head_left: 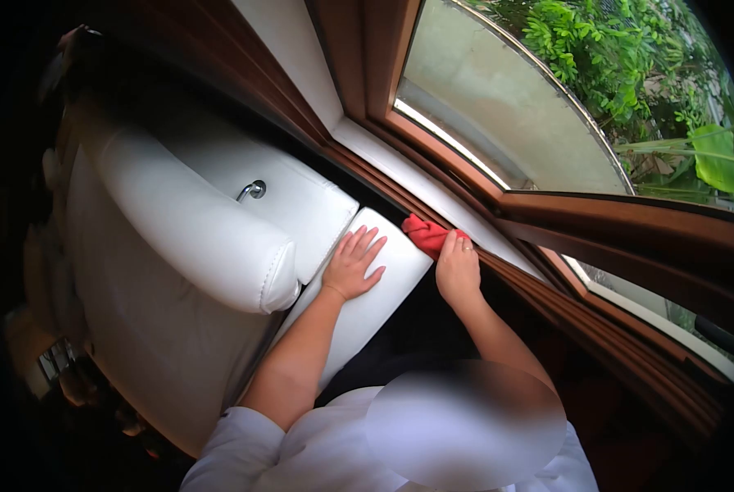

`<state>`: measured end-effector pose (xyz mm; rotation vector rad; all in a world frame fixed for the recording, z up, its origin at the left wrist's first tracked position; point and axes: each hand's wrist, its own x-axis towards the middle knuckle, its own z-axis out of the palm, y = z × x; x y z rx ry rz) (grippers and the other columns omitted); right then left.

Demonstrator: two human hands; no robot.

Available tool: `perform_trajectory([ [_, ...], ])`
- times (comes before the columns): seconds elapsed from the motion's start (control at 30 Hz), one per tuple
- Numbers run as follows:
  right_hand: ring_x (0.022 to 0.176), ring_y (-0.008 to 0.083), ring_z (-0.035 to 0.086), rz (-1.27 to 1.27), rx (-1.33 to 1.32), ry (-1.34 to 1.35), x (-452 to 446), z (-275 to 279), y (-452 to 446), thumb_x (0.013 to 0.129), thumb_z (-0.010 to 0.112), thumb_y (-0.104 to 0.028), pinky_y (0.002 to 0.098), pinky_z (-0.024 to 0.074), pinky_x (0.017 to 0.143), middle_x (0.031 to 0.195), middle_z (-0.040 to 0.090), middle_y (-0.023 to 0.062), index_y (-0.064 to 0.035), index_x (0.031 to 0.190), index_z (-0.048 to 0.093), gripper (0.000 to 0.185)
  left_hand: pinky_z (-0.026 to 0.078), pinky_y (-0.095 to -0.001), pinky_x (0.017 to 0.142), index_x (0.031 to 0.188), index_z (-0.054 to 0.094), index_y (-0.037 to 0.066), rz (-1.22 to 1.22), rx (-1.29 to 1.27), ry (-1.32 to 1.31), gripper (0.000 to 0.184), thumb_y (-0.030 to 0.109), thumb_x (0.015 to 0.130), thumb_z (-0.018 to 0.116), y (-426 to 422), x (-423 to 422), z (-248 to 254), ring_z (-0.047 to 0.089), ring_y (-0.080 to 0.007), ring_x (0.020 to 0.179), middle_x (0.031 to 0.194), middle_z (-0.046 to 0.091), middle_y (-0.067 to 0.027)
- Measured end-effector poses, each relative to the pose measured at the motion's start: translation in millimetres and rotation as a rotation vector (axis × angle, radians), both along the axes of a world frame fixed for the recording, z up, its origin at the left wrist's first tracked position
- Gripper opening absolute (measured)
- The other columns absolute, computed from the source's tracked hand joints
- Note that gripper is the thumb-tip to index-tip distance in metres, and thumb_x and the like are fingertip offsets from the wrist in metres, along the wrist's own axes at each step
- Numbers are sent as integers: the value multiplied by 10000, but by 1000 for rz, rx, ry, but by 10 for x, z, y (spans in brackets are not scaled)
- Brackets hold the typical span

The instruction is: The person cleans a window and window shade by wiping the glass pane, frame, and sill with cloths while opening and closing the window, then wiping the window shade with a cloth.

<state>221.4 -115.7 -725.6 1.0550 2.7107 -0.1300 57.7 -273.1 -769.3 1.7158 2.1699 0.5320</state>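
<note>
My right hand (pixel 459 269) is closed on a red cloth (pixel 427 236), which lies bunched against the brown wooden window frame (pixel 391 205). A ring shows on one of its fingers. My left hand (pixel 354 264) rests with fingers spread on the white padded arm (pixel 399 271) of a sofa or bed frame. The padded arm stands beside the window ledge, with a dark gap between them.
A white cushioned backrest (pixel 195 221) with a chrome lever (pixel 254 191) extends to the left. The wooden window sash (pixel 465 176) stands at the upper right, with green plants (pixel 596 57) outside. Wooden rails (pixel 596 328) run down to the right.
</note>
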Motion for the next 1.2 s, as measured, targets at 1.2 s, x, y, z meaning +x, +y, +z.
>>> perform_trajectory([
  [1.2, 976, 171, 551, -576, -1043, 1181, -466, -368, 125, 806, 389, 134, 272, 427, 867, 1025, 574, 97, 10, 1002, 532, 273, 247, -405, 1073, 1318, 445, 187, 17, 56, 27, 546, 344, 808, 561, -2, 9, 19, 316, -243, 1296, 1375, 387, -58],
])
